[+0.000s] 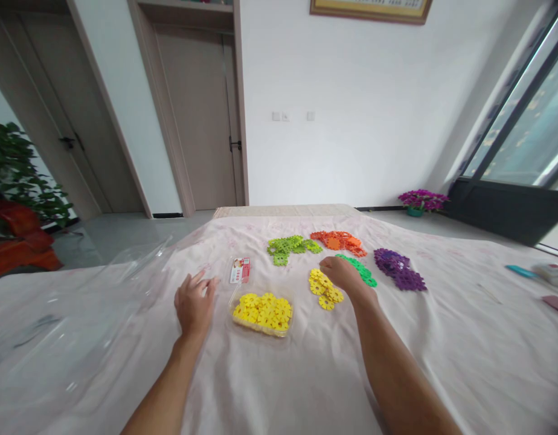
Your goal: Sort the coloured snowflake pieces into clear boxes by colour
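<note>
My left hand (192, 302) hovers over or rests on the cloth, fingers apart and holding nothing. To its right stands a clear plastic box (232, 305) filled with yellow snowflake building discs (263, 311), its lid with a red and white label (240, 270) beyond it. My right hand (342, 272) is curled closed at the top edge of a small loose pile of yellow discs (327, 296). Its fingertips are hidden, so what they grip does not show. Green discs (365, 275) lie just behind this hand, partly covered by it.
Lime green discs (288, 248), orange discs (337, 240) and purple discs (399, 270) lie in separate piles. Clear plastic sheeting (70, 338) covers the left side. At the far right are a blue item (520, 271), a whitish block (551, 273) and a pinkish flat piece (556, 304).
</note>
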`<state>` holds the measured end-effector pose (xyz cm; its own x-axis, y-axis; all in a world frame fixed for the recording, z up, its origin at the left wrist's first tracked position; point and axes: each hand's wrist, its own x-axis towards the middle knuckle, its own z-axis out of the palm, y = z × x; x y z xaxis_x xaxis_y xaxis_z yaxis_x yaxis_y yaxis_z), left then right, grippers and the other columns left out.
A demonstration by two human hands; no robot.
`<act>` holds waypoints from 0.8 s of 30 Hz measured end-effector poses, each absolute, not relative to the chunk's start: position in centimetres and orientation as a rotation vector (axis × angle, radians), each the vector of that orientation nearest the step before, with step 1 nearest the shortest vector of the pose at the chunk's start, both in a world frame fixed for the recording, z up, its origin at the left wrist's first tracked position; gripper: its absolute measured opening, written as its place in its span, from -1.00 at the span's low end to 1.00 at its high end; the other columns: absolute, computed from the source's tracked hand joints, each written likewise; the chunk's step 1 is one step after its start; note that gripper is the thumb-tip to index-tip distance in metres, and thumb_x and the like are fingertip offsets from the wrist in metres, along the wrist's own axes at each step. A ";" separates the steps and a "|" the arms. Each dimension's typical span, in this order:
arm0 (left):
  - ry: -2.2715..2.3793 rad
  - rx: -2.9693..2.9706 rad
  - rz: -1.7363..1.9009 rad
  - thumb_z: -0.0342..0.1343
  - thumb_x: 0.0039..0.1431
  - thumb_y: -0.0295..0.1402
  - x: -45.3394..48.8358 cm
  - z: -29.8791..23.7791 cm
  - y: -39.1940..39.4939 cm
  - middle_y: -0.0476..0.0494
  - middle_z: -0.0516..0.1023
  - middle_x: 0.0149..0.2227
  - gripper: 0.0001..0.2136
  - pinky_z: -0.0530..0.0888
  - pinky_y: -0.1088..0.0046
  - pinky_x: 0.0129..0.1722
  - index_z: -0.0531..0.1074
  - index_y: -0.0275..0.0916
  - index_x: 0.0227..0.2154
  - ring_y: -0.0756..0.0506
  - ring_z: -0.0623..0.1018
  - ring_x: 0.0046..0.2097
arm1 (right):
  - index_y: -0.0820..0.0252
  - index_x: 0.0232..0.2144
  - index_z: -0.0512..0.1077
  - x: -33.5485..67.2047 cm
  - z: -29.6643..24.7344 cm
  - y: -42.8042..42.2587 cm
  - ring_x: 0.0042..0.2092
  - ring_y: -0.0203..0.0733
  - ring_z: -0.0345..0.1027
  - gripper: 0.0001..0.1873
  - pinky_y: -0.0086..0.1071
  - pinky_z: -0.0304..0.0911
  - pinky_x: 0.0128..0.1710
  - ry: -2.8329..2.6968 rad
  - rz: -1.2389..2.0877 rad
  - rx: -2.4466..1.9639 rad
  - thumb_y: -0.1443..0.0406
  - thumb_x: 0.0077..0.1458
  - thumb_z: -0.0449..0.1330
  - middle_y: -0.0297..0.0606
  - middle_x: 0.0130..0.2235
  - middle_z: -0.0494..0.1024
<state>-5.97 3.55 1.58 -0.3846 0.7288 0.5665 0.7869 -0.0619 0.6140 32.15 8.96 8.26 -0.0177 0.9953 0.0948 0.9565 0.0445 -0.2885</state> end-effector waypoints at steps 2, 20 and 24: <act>-2.015 -1.801 -1.696 0.01 0.23 -0.10 -5.2 1.3 3.1 -0.20 0.44 0.13 -0.70 0.18 0.12 0.29 0.57 -0.15 -0.29 -0.26 0.32 0.25 | 0.21 -0.33 0.57 32.8 7.6 9.2 -0.20 -0.12 0.45 -0.73 -0.41 0.09 -0.34 -2.019 0.163 -2.105 0.30 0.13 0.06 -0.10 -0.25 0.60; -2.012 -2.632 -2.462 0.07 0.21 -0.11 -1.6 1.8 1.3 -0.26 0.29 0.29 -0.39 0.15 0.17 0.31 0.17 -0.18 0.28 -0.22 0.26 0.32 | 0.19 -0.22 0.57 30.2 4.1 9.7 -0.06 -0.05 0.44 -0.70 -0.34 0.22 -0.15 -2.085 -0.143 -2.172 0.24 0.24 0.05 -0.02 -0.12 0.58; -2.023 -2.594 -2.498 0.05 0.20 -0.18 -1.6 1.5 1.4 -0.29 0.36 0.24 -0.43 0.16 0.16 0.31 0.22 -0.24 0.26 -0.22 0.33 0.28 | 0.18 -0.17 0.56 30.2 4.4 9.5 -0.09 -0.04 0.47 -0.68 -0.33 0.20 -0.17 -2.021 -0.156 -2.181 0.31 0.25 0.00 -0.01 -0.17 0.61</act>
<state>-1.60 1.38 1.49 0.0613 0.9819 0.1794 -0.0283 -0.1779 0.9836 30.17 9.53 4.39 0.0795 0.9791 0.1872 0.9962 -0.0716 -0.0490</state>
